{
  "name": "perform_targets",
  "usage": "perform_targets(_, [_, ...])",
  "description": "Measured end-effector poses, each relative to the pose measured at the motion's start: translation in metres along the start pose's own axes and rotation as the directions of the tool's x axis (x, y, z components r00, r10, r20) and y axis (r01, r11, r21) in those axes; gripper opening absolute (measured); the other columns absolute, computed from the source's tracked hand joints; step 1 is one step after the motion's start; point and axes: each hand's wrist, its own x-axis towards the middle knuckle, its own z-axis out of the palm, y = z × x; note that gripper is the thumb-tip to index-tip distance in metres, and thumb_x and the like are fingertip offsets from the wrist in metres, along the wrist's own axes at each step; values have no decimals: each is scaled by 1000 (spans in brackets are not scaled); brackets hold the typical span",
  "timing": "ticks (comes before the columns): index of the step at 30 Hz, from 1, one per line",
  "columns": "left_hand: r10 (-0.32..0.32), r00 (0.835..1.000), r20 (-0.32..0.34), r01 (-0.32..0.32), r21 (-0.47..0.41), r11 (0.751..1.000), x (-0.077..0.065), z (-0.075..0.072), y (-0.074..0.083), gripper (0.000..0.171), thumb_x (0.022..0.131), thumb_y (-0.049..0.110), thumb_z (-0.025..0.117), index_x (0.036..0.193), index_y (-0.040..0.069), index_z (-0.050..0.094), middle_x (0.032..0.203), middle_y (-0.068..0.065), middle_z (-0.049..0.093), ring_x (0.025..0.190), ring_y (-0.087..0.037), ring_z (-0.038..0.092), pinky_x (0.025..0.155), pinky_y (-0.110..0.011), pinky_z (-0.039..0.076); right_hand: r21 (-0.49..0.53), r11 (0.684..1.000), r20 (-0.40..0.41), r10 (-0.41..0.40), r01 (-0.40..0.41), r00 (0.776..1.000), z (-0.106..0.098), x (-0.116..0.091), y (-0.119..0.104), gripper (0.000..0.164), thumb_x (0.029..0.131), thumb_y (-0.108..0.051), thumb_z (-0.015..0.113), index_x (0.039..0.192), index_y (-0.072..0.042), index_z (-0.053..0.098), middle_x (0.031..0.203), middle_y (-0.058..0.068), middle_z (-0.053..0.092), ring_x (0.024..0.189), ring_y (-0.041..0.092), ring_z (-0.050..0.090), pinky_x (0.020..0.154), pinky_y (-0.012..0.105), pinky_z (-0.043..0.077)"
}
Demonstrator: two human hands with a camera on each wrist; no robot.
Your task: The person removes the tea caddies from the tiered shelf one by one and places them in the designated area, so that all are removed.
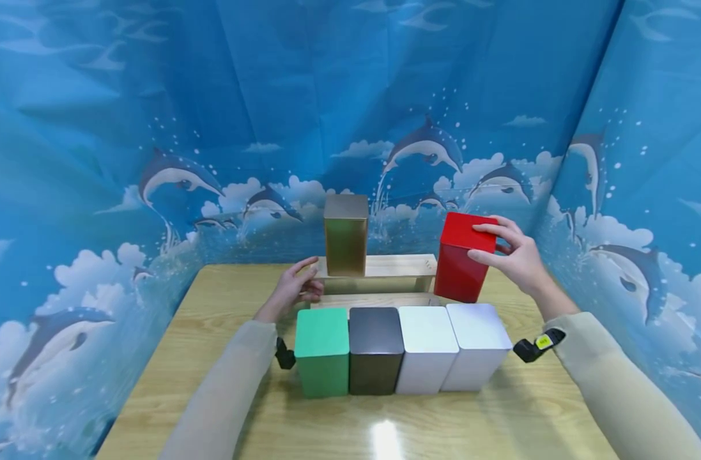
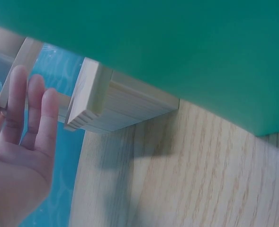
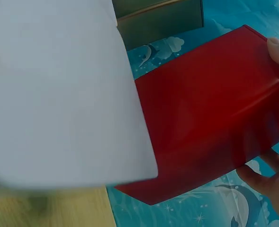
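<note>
My right hand (image 1: 514, 252) grips a red box (image 1: 462, 271) by its top, thumb on the near side and fingers over the lid. The box leans, at the right end of a wooden two-tier rack (image 1: 399, 263). In the right wrist view, a white box hides part of the red box (image 3: 201, 109). At the rack's left end is my left hand (image 1: 295, 287), its index finger at the upper slat. Fairly straight fingers (image 2: 48, 118) show beside that slat in the left wrist view. A gold-brown box (image 1: 346, 246) stands upright on the upper tier.
In front of the rack a row of upright boxes stands side by side: a green box (image 1: 323, 358), a black box (image 1: 376, 351) and two white boxes (image 1: 426, 358). They stand on a wooden table (image 1: 212, 370). Dolphin-print blue curtains (image 1: 304, 115) close off the back and sides.
</note>
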Motion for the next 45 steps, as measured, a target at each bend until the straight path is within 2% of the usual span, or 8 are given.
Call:
perform_targets(4, [2, 999, 34, -2, -12, 1000, -5, 2, 7, 45, 99, 21, 46, 143, 16, 36, 98, -28, 63, 78, -26, 65, 85, -56, 46, -9, 1000, -23, 15, -15, 1000, -3, -6, 5, 63, 77, -18, 77, 134, -11, 50, 145, 6, 29, 126, 31, 28, 72, 10, 46])
perform_targets(9, [-2, 999, 37, 2, -12, 1000, -7, 3, 9, 47, 99, 22, 47, 144, 16, 35, 101, -30, 62, 80, -27, 65, 88, -57, 44, -12, 1000, -73, 16, -17, 997, -7, -15, 12, 64, 77, -17, 77, 134, -11, 49, 144, 7, 30, 125, 31, 29, 72, 9, 46])
perform_targets(13, [-7, 999, 33, 7, -16, 1000, -7, 3, 9, 47, 99, 22, 47, 144, 16, 35, 98, -27, 63, 81, -28, 65, 89, -57, 44, -20, 1000, -93, 22, -24, 995, -11, -21, 17, 63, 78, -18, 76, 135, -12, 49, 144, 7, 30, 125, 31, 29, 71, 9, 47])
perform_targets(22, [3, 999, 43, -3, -10, 1000, -8, 3, 8, 47, 99, 21, 46, 144, 15, 34, 88, -17, 67, 82, -29, 65, 87, -56, 45, -44, 996, -81, 70, -74, 994, -22, -37, 27, 63, 81, -20, 74, 136, -11, 47, 145, 10, 27, 124, 33, 28, 68, 10, 48])
perform_targets(28, [1, 999, 43, -1, -13, 1000, -8, 3, 8, 46, 99, 21, 46, 144, 15, 35, 91, -19, 66, 82, -29, 65, 89, -57, 44, -47, 992, -74, 115, -118, 991, -32, -47, 39, 63, 82, -19, 73, 137, -9, 45, 147, 11, 24, 126, 35, 25, 68, 9, 47])
perform_targets(35, [28, 999, -16, -28, 20, 999, 3, -4, -8, 45, 97, 29, 50, 141, 22, 40, 83, -10, 68, 76, -23, 66, 79, -49, 52, -63, 989, -85, 128, -134, 988, -41, -63, 46, 62, 83, -21, 71, 138, -13, 45, 146, 12, 25, 123, 33, 27, 67, 11, 49])
perform_targets(38, [33, 999, -32, -32, 38, 999, 5, -4, -11, 45, 97, 31, 51, 140, 22, 41, 84, -11, 67, 77, -24, 66, 76, -46, 54, -72, 984, -99, 154, -162, 983, -44, -71, 49, 62, 84, -24, 71, 138, -13, 45, 147, 11, 24, 121, 30, 28, 67, 12, 49])
perform_targets(45, [7, 1000, -13, -7, 28, 1000, 0, 0, 0, 47, 98, 26, 49, 143, 17, 37, 86, -14, 67, 79, -27, 66, 80, -49, 52, -92, 980, -133, 161, -174, 978, -52, -88, 56, 60, 85, -23, 70, 139, -16, 45, 149, 11, 23, 122, 30, 27, 67, 10, 48])
